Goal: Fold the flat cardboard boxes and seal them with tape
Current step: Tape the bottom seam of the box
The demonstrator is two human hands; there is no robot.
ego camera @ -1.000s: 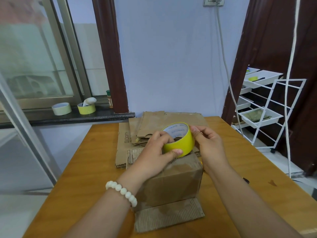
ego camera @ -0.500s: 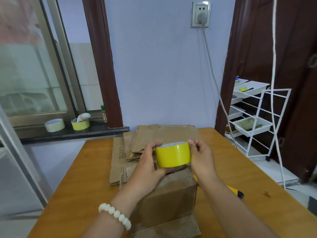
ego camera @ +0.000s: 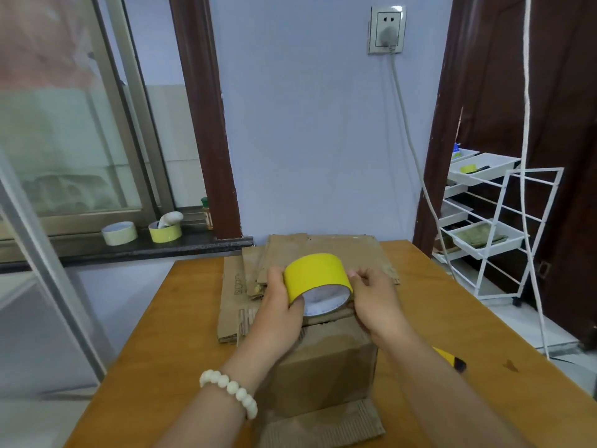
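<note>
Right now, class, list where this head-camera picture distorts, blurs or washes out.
Head view: the wide-angle lens tilts the window frame outward; head view: the window glass looks hazy, washed out; head view: the tape roll, left hand and right hand are slightly soft.

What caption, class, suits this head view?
Left hand and right hand hold a yellow tape roll over a cardboard box on a table.

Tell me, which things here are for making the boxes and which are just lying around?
For the job: round yellow tape roll, folded brown cardboard box, stack of flat brown cardboard.
Just lying about: pale tape roll and yellow-green tape roll on the dark window ledge, white wire rack.
</note>
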